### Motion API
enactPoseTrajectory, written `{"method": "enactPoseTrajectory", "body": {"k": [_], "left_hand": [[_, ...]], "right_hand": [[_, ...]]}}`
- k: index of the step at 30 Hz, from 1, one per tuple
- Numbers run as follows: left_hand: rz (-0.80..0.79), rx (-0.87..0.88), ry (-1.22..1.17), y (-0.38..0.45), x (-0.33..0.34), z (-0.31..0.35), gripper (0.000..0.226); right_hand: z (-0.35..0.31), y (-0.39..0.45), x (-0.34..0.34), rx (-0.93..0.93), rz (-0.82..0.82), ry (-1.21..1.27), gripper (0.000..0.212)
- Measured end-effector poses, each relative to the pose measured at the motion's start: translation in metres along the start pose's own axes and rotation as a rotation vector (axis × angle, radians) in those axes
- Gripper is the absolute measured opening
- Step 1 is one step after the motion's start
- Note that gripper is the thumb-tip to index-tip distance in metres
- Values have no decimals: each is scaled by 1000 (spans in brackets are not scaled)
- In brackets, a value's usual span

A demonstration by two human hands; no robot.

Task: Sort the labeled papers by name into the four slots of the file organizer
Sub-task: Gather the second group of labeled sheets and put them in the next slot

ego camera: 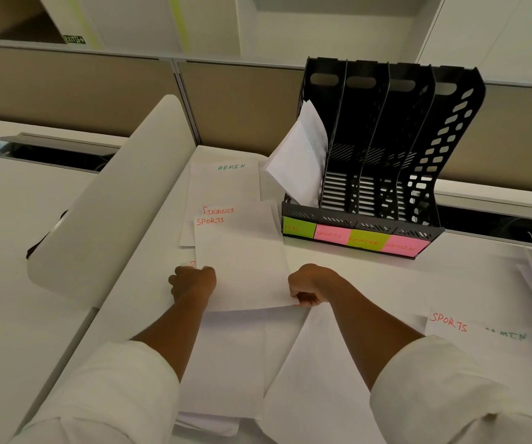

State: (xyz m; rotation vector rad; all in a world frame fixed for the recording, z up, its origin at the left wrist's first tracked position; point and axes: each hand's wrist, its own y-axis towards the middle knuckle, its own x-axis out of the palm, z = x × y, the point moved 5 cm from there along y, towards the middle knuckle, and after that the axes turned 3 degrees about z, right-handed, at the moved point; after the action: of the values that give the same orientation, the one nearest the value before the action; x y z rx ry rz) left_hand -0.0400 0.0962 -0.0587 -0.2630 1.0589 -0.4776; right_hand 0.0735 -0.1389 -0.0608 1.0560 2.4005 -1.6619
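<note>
While both hands pinch the SPORTS sheet [242,261], left hand [193,281] and right hand [310,285] curled on its near corners, its long axis points away, w/ the SPORTS slot [328,234] ahead-right, nearer the right hand.

Black perforated file organizer [383,149]; front labels [354,239] alternate green, pink, green, pink; white papers [242,261] lettered red or green; white desk [370,274]; white sleeves [114,389]

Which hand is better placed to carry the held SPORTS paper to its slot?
Probably the right hand: it pinches the SPORTS paper on the side nearer the file organizer, whose SPORTS label lies right of it.
</note>
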Motion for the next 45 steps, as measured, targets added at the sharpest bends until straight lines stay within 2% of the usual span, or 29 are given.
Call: {"method": "enactPoseTrajectory", "body": {"k": [5,9,12,16,18,20,22,25,28,31,33,35,39,45], "left_hand": [[6,39,7,1,-2,0,46],[18,137,14,1,-3,0,35],[30,148,-43,0,-4,-2,36],[-12,148,-191,-1,-4,-6,38],[-68,154,-261,-3,-2,-8,38],[-121,178,-277,-6,0,-8,39],[-162,223,-239,-11,3,-8,37],[-181,297,-134,-18,6,-9,33],[-153,357,5,-22,7,-16,46],[-13,323,103,-21,-1,-26,46],[109,256,136,-20,-11,-34,39],[184,161,158,-20,-21,-45,46],[193,69,193,-17,-29,-60,62],[161,74,178,-13,-28,-66,55]], "right_hand": [[0,-6,3,-35,-19,-95,14],[-3,-5,0,-71,30,-41,16],[-10,-6,-1,-160,59,-121,22],[-11,-11,2,-235,-4,-238,26],[-7,-12,2,-202,-45,-185,28],[-4,-12,0,-166,-43,-29,33],[-2,-11,-2,-155,5,159,45],[-3,-10,-9,-182,127,356,37],[1,-13,-12,-173,179,267,34],[11,-16,-15,-151,207,110,47],[20,-19,-19,-124,224,61,46],[29,-20,-20,-97,201,24,46],[37,-22,-18,-83,153,-24,46],[34,-23,-10,-110,158,-50,49]]}}
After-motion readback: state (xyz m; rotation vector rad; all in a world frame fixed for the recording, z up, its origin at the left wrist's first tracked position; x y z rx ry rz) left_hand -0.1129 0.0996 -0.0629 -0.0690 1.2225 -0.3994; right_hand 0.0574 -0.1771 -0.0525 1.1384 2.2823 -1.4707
